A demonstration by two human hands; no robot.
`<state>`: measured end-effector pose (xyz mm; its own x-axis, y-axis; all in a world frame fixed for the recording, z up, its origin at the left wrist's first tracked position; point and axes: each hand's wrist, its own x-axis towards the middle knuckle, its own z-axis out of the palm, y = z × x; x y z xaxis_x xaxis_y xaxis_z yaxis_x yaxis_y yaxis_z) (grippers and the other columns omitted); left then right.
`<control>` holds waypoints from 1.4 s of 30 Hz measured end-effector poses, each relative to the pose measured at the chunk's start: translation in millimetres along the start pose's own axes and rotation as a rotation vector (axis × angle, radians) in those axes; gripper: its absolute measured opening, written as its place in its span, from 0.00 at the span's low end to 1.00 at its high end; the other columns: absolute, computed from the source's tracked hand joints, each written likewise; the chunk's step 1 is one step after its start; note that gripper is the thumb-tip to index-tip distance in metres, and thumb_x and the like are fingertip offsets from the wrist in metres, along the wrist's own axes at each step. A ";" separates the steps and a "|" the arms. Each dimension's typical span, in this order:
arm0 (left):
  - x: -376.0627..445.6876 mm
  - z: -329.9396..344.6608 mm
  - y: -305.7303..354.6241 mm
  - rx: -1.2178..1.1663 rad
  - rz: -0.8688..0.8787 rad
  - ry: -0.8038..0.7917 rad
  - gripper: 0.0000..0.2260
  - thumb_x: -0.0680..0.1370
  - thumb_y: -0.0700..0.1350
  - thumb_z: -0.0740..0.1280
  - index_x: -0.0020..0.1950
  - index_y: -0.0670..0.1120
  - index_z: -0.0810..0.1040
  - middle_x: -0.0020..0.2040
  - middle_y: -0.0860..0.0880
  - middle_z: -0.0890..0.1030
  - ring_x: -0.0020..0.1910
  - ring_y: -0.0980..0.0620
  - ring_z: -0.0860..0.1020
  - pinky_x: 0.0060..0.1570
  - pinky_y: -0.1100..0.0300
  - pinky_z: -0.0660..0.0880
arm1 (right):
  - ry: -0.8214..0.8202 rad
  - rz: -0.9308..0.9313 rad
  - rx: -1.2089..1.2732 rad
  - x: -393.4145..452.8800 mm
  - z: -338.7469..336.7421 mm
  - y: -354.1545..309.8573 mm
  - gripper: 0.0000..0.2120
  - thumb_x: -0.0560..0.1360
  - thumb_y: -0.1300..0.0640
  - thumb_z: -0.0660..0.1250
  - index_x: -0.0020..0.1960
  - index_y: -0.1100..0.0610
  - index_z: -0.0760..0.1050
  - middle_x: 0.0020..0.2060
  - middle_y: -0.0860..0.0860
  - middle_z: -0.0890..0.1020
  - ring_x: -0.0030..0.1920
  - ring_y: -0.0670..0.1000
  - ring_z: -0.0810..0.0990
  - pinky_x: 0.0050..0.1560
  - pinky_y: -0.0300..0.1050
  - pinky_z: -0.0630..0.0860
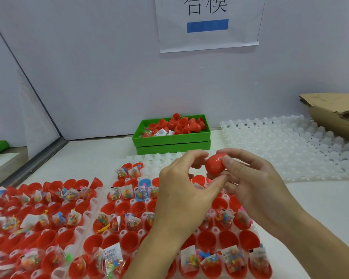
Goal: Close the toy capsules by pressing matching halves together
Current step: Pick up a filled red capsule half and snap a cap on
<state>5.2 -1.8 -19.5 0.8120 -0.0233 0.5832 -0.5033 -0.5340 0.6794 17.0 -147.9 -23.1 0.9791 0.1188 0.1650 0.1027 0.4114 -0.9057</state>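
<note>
1. While both hands are hovering above the trays, they are gripping one red capsule point(215, 165) between them, up in the air over the far rows.
2. The left hand point(181, 190) is curling in from the left, its thumb touching the capsule's underside; what its other fingers are holding is hidden.
3. The right hand point(248, 178) is pinching the capsule from the right, fingertips wrapping over its top and front.
4. Below, white trays point(93, 206) are sitting on the desk point(320, 208), holding rows of open red halves point(138, 208), many carrying small toy bags point(127, 191).
5. One blue half point(144, 183) is standing out among the red ones near the far rows.
6. Further back, a green bin point(170, 135) is holding loose red halves, stacked on a second green bin.
7. To the right, more white trays point(290, 146) are lying beside a cardboard box point(330, 111).
8. A paper sign point(208, 23) is hanging on the wall.
</note>
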 end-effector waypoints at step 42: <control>1.4 3.6 -6.7 0.137 0.136 -0.044 0.14 0.72 0.35 0.62 0.53 0.38 0.85 0.35 0.43 0.82 0.34 0.53 0.82 0.38 0.58 0.81 | 0.039 -0.366 -0.576 -1.7 -0.1 8.5 0.26 0.71 0.79 0.67 0.42 0.46 0.84 0.35 0.44 0.86 0.34 0.48 0.86 0.36 0.37 0.82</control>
<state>10.8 -1.3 -24.8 0.7531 -0.1382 0.6432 -0.5665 -0.6333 0.5272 16.2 -144.7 -31.1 0.8682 0.0263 0.4955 0.4945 -0.1288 -0.8596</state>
